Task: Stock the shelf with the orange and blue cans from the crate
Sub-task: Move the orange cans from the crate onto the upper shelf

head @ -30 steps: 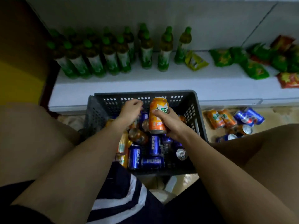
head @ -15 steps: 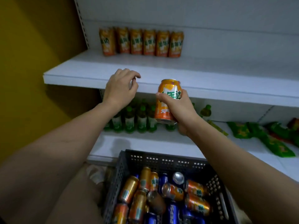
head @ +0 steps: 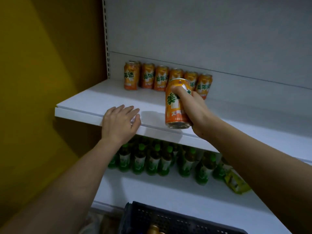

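1. One orange can [head: 175, 105] is gripped by the right hand [head: 194, 112], fingers curled round its side, above the shelf [head: 94, 102] front. A loose hold could let it slip off the edge.
2. Six shelved cans [head: 162, 77] stand just behind; a careless push could topple them.
3. Left hand [head: 120, 123] rests flat on the edge, fingers slightly spread; leaning hard could jolt things.
4. Below, the crate [head: 168, 218] sits near the green bottles [head: 160, 159].

held orange can [head: 175, 105]: showing green characters, "美" readable, the rest covered by the right hand [head: 194, 108] | row of orange cans [head: 167, 78] on shelf [head: 94, 105]: displaying green "美年达" | green bottles [head: 160, 159]: labels reading as illegible
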Demonstrator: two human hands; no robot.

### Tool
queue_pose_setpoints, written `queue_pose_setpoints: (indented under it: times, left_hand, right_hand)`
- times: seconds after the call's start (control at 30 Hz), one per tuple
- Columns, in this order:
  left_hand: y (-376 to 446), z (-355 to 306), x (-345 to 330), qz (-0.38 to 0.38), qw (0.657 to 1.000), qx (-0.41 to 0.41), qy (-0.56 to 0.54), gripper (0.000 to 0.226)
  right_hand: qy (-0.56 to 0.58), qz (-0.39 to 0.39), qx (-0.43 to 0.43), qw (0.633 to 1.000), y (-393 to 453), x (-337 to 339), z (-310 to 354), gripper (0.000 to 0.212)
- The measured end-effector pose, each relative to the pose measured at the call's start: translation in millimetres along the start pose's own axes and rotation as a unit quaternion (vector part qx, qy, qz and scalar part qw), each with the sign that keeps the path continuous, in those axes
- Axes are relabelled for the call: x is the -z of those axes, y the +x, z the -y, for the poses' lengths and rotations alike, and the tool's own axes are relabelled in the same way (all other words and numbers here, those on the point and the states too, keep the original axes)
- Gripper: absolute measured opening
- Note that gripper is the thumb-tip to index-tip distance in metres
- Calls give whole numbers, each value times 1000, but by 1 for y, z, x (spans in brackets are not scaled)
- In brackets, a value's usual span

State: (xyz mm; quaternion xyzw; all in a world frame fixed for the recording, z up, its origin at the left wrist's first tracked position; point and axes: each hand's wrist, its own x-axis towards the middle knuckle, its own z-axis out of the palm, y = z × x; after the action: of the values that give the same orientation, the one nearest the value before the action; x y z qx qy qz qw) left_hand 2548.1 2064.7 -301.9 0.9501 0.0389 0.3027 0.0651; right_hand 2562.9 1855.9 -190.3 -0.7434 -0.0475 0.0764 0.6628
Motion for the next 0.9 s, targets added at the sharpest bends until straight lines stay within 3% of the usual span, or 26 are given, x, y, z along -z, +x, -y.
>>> queue_pose_setpoints:
  times: [0.17,0.3,0.5,0.9]
  left_hand:
    - [1,4,-4,-25,1000,-10,-15,47]
    - [2,6,-10,-36,999,-15,-16,49]
    - [4,9,-17,-69,997,-18,-30,48]
    - [4,12,-29,-159,986,-32,-43,42]
  right_hand:
    - [-25,-37,64,997,52,-31,4,51]
    - [-32,-68,115,991,98,-55,5,69]
    - [-48,-105,113,987,158,-89,0,90]
    - [-82,-82,150,982,229,-120,-15,65]
